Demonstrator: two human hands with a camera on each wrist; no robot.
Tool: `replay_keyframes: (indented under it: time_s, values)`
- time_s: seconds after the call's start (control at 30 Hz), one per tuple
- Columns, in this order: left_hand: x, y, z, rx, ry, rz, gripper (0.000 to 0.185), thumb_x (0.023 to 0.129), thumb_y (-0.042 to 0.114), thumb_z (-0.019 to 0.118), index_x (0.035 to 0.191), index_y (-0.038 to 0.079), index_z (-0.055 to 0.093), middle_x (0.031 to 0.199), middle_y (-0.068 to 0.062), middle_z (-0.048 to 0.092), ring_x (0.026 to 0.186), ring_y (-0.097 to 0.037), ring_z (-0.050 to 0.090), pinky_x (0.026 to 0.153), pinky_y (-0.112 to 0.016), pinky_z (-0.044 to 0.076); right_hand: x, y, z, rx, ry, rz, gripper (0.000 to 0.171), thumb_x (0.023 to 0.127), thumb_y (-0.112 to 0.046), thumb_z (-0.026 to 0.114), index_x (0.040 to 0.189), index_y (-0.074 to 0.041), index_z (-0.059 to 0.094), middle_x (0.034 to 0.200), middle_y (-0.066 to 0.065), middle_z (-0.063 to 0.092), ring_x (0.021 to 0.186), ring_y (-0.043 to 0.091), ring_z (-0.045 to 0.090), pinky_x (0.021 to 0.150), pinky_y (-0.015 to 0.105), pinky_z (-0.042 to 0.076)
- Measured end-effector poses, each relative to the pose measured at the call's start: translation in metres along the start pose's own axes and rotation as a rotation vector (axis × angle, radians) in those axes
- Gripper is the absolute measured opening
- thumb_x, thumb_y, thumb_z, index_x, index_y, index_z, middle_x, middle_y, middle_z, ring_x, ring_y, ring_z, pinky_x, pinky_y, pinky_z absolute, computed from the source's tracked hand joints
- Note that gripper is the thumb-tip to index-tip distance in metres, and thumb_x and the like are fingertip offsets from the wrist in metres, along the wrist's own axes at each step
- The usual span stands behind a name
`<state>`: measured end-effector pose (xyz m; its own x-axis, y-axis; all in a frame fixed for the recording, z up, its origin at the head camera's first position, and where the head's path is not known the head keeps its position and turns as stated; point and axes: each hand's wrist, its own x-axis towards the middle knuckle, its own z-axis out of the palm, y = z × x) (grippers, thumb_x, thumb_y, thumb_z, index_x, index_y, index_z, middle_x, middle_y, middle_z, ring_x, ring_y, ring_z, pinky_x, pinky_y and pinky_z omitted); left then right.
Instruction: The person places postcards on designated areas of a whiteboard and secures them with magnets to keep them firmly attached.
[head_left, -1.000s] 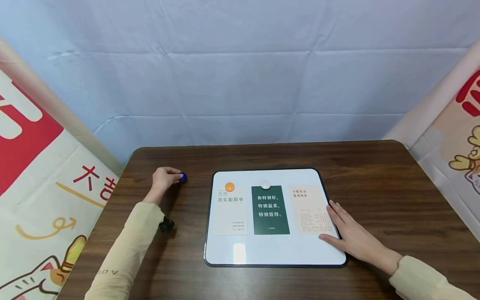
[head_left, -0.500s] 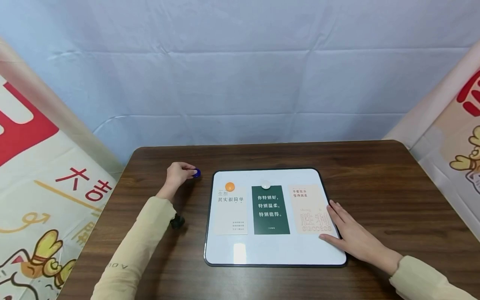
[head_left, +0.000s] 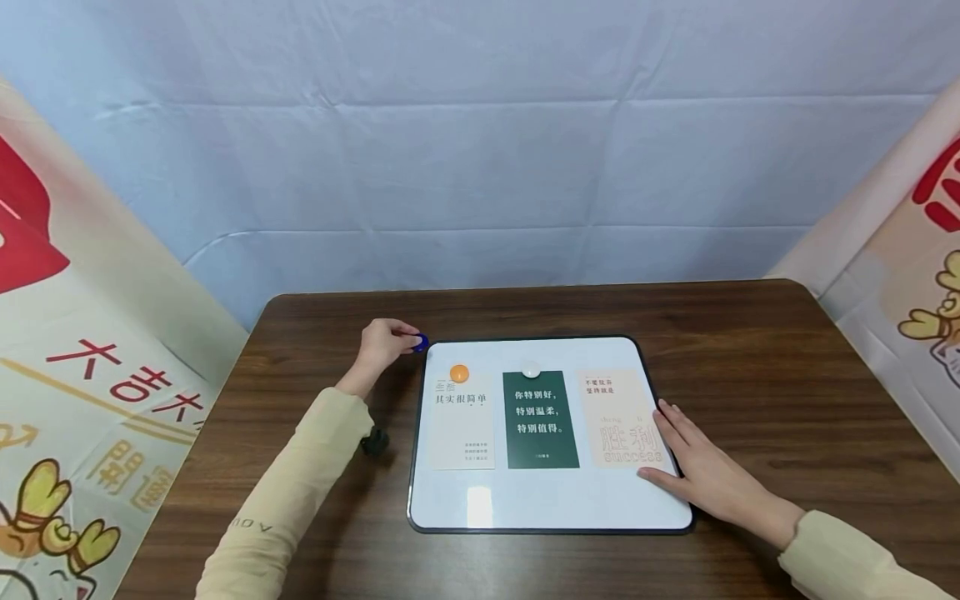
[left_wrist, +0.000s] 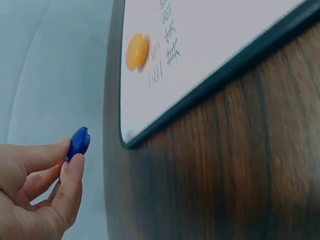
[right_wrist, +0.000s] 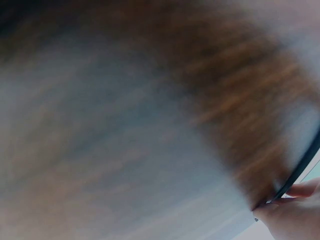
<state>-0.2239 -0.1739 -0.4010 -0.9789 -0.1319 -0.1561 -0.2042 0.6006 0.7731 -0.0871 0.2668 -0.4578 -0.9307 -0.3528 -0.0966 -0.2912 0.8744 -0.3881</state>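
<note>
My left hand (head_left: 380,345) pinches a round blue magnet (left_wrist: 79,142) between thumb and fingertips, held above the table by the board's far left corner. The black-framed whiteboard (head_left: 543,507) lies flat on the table. My right hand (head_left: 711,479) rests on its right edge with fingers extended. On the board are three cards: a white card (head_left: 461,437) under an orange magnet (head_left: 460,373), a green card (head_left: 542,442) with a white magnet (head_left: 531,369) at its top, and a pale pink card (head_left: 611,404) bearing no magnet.
A dark wood table (head_left: 720,333) carries the board. Behind it hangs a pale blue cloth backdrop (head_left: 480,167). Printed hangings stand at the left (head_left: 97,400) and right. A small black object (head_left: 375,442) is at the left sleeve cuff.
My left hand has moved to the right with the blue magnet, from the table's left part up to the board's far left corner. The right hand and board have stayed put.
</note>
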Motion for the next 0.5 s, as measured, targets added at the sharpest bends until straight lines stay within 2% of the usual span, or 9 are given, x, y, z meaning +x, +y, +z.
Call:
replay_keyframes:
  time_s: [0.17, 0.2, 0.23, 0.4, 0.5]
  values:
    - [0.002, 0.009, 0.011, -0.001, 0.000, 0.016, 0.017, 0.084, 0.008, 0.064, 0.098, -0.001, 0.067, 0.100, -0.018, 0.063, 0.084, -0.025, 0.066, 0.076, -0.038, 0.052, 0.000, 0.000, 0.000, 0.000, 0.002, -0.002, 0.096, 0.080, -0.063, 0.052, 0.142, 0.004, 0.022, 0.148, 0.022, 0.016, 0.134, 0.039, 0.015, 0.098, 0.059, 0.027]
    - [0.002, 0.011, 0.013, 0.006, 0.000, 0.025, 0.016, 0.084, 0.008, 0.064, 0.098, -0.001, 0.067, 0.099, -0.018, 0.063, 0.083, -0.024, 0.066, 0.076, -0.041, 0.051, 0.000, 0.000, 0.000, 0.001, 0.002, -0.002, 0.096, 0.080, -0.063, 0.053, 0.142, 0.004, 0.022, 0.148, 0.022, 0.016, 0.134, 0.039, 0.015, 0.098, 0.059, 0.027]
    - [0.002, 0.013, 0.015, -0.002, -0.008, 0.028, 0.016, 0.085, 0.008, 0.064, 0.098, -0.001, 0.067, 0.100, -0.018, 0.063, 0.083, -0.024, 0.066, 0.077, -0.039, 0.052, 0.000, 0.000, 0.000, 0.000, 0.002, -0.002, 0.096, 0.080, -0.063, 0.053, 0.142, 0.004, 0.022, 0.148, 0.022, 0.016, 0.134, 0.039, 0.015, 0.098, 0.059, 0.027]
    - [0.001, 0.023, 0.026, 0.012, -0.029, 0.053, 0.017, 0.085, 0.009, 0.064, 0.098, -0.001, 0.068, 0.100, -0.017, 0.064, 0.083, -0.025, 0.065, 0.077, -0.040, 0.052, 0.001, 0.001, 0.001, -0.004, 0.006, -0.002, 0.096, 0.080, -0.063, 0.053, 0.142, 0.004, 0.022, 0.148, 0.022, 0.015, 0.134, 0.039, 0.016, 0.098, 0.059, 0.027]
    - [0.000, 0.032, 0.032, 0.013, -0.039, 0.058, 0.017, 0.084, 0.009, 0.065, 0.098, 0.000, 0.068, 0.099, -0.016, 0.064, 0.084, -0.025, 0.065, 0.077, -0.036, 0.052, 0.001, 0.002, 0.002, -0.004, 0.012, -0.005, 0.096, 0.080, -0.063, 0.053, 0.141, 0.005, 0.023, 0.148, 0.022, 0.016, 0.134, 0.038, 0.016, 0.098, 0.058, 0.027]
